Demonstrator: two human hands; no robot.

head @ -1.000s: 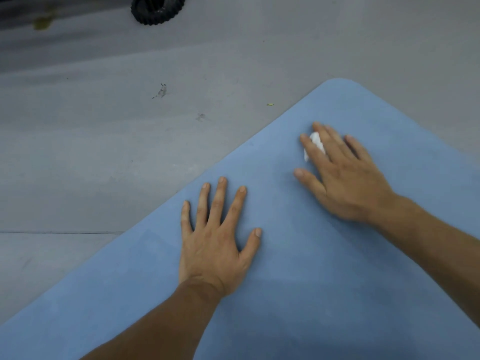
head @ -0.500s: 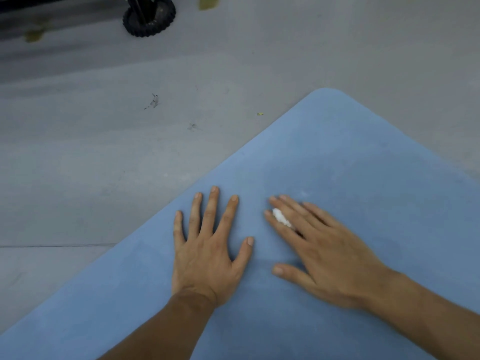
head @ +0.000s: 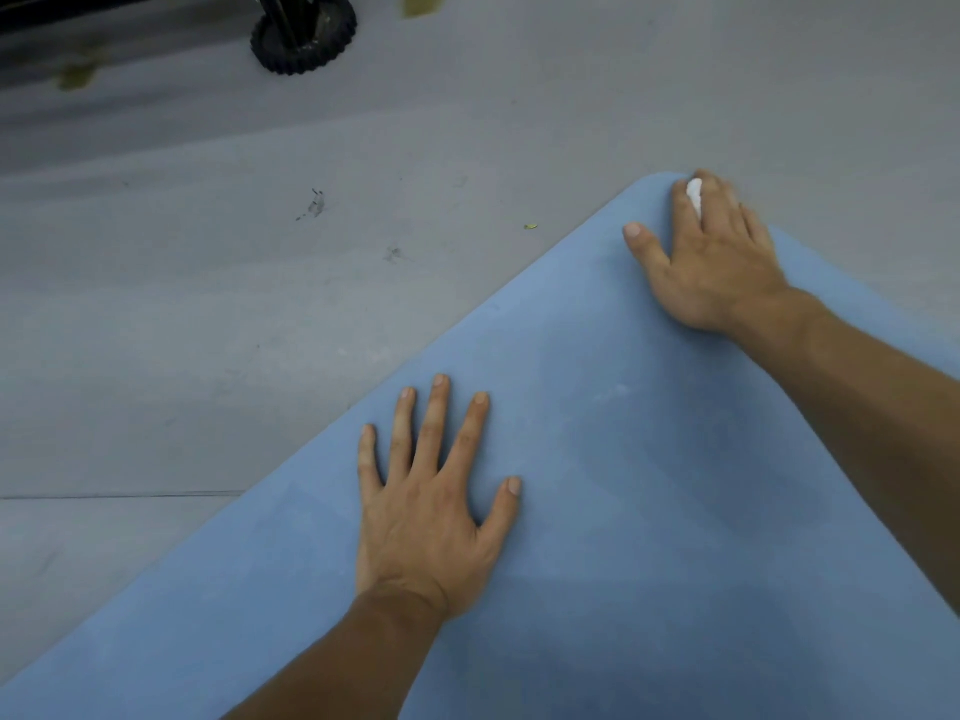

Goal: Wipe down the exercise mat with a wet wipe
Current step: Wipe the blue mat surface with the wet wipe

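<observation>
A blue exercise mat (head: 597,537) lies on the grey floor and fills the lower right of the view. My left hand (head: 426,511) rests flat on it with fingers spread, near the mat's left edge. My right hand (head: 711,257) presses a small white wet wipe (head: 694,197) onto the mat at its far rounded corner; the wipe shows between my fingers and is mostly hidden under them. A darker damp patch marks the mat between the two hands.
Grey floor (head: 260,330) surrounds the mat on the left and at the back, with small scuff marks and a seam line at the left. A black knobby wheel (head: 304,36) on a dark frame stands at the top left.
My right hand has slid the wipe from beside my left hand away to the mat's far corner. The left hand has stayed planted.
</observation>
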